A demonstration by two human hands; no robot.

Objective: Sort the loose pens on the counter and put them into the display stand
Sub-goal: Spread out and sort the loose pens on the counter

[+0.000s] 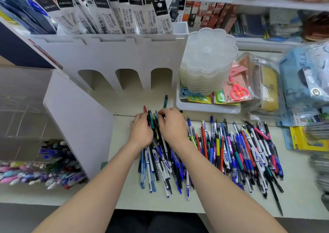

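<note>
A: layout?
B: loose pens (231, 152) piled on counter (124, 193), ctr to right. Display stand (110, 54) behind pile, rear-left. Tray (204, 108) just right of stand, w/ container stack (210, 60) in it and scissors pack (237, 90) right of stack.
A: hands?
B: left hand (141, 131) & right hand (173, 126) side by side at pile's rear-left end, pen bundle (154, 126) btwn them. Stocked pens (58, 168) far left.

Shop stock at the back and on the right.
A stack of clear scalloped containers (210, 58) stands in a white tray (208, 108), with carded red scissors (238, 90) leaning beside it in the same tray. Right of the tray lies a clear bag (268, 88) holding a mustard-coloured case, then a blue packaged item (299, 76) and, nearer the front, a yellow packet (302, 138). Black-headed packets (124, 10) stand in rows at back left.
</note>
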